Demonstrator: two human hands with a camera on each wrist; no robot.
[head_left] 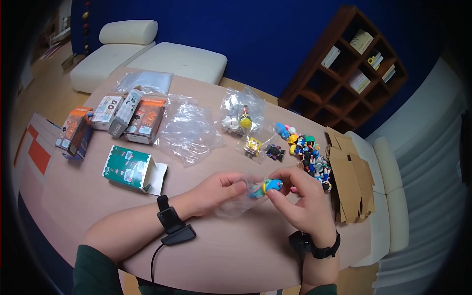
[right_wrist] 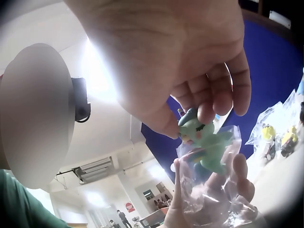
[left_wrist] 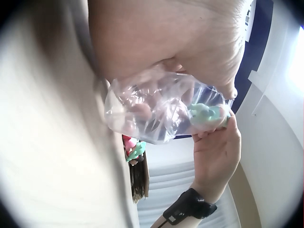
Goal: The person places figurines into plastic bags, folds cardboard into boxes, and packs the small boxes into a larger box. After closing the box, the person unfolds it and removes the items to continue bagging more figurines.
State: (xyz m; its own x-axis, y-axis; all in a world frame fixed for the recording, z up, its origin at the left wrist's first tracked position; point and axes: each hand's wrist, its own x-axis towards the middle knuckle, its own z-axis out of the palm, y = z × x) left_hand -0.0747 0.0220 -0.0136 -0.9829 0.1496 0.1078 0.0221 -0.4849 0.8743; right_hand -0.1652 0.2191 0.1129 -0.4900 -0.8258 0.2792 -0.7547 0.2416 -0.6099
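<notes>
A small blue-green toy figurine (head_left: pixel 272 186) stands partly inside a clear plastic bag (head_left: pixel 235 205), its head out past the bag's opening. In the right wrist view the figurine (right_wrist: pixel 211 149) has a mint body, a blue tuft and a closed dark eye. My right hand (head_left: pixel 306 201) pinches its head between thumb and fingers. From the other side, my left hand (head_left: pixel 216 192) grips the bag, thumb on top. The crinkled bag (left_wrist: pixel 156 111) hangs below the left hand in the left wrist view, with the figurine's lower part showing through it.
Beyond the right hand lies a pile of small figurines (head_left: pixel 309 155) beside flattened cardboard (head_left: pixel 351 177). Bagged figurines (head_left: pixel 243 115) sit at the table's far side. Clear bags (head_left: pixel 187 130), a green box (head_left: pixel 129 167) with its flap open and several other boxes (head_left: pixel 145 120) occupy the left.
</notes>
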